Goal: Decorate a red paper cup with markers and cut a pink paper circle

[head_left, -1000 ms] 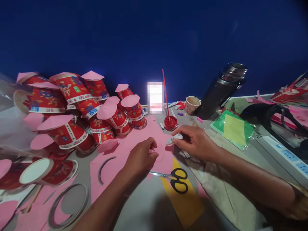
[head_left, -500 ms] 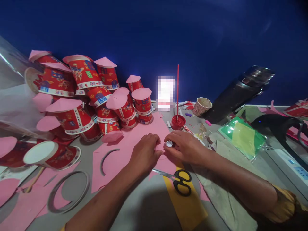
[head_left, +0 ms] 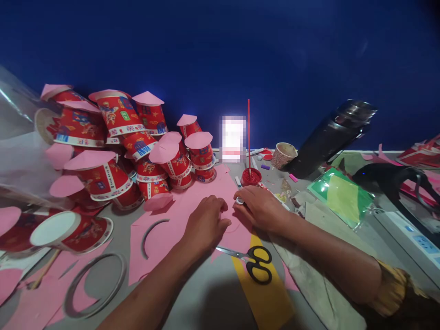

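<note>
My left hand [head_left: 206, 220] is above a pink paper sheet [head_left: 182, 229], fingers loosely curved and the thumb apart, with nothing visible in it. Just across from it, my right hand [head_left: 263, 206] is closed round a small object with a round white end [head_left: 239, 200]; the rest of that object is hidden by the fingers. Black-handled scissors [head_left: 256, 261] lie below the hands, across a yellow strip [head_left: 268, 298]. Beyond my right hand stands a small pot of red paint [head_left: 252, 178], with a red stick [head_left: 249, 133] upright in it.
Red paper cups [head_left: 112, 176] with pink cone tops are piled at the left. A grey ring [head_left: 68, 293] lies near the front left. To the right are a patterned paper cup [head_left: 283, 158], a leaning black flask [head_left: 326, 140], a green packet [head_left: 323, 190] and a power strip [head_left: 412, 236].
The view has tilted slightly, so most things sit lower. My hands are a little further apart, and the white end in my right hand now shows less between the fingers.
</note>
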A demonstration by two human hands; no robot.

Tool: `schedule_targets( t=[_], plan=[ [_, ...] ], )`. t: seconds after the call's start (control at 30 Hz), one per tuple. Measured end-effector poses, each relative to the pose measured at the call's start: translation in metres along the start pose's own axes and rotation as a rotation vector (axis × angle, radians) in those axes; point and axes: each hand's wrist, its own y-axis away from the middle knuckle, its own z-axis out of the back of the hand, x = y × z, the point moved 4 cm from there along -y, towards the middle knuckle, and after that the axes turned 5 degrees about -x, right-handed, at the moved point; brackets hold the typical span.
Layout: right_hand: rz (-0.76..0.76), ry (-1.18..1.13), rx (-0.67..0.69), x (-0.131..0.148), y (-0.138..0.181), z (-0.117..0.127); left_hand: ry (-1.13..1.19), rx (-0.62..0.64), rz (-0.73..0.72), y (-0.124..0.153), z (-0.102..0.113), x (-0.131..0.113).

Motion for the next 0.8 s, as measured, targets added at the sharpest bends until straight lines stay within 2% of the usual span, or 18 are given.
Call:
schedule_targets(
  t=[0.17,0.23,0.33,0.5,0.63,0.8],
  plan=[
    [-0.027,-0.074,-0.249,-0.008,0.007,0.023,0.017,0.007,0.021,0.001,0.001,0.000],
    [-0.034,-0.131,-0.230,-0.007,0.008,0.026,0.022,0.005,0.022,0.001,0.001,0.000],
    [0.010,-0.194,-0.109,0.001,0.010,0.017,0.020,0.005,0.016,0.001,0.001,0.001],
    [0.059,-0.097,0.001,0.006,0.009,-0.004,0.014,0.012,0.019,0.000,0.001,0.000],
    [0.035,-0.056,-0.022,-0.001,0.004,-0.002,0.013,0.009,0.020,0.000,0.002,-0.001],
    [-0.055,-0.131,-0.151,-0.007,0.007,0.018,0.023,0.006,0.031,0.001,0.002,0.000]
  ],
)
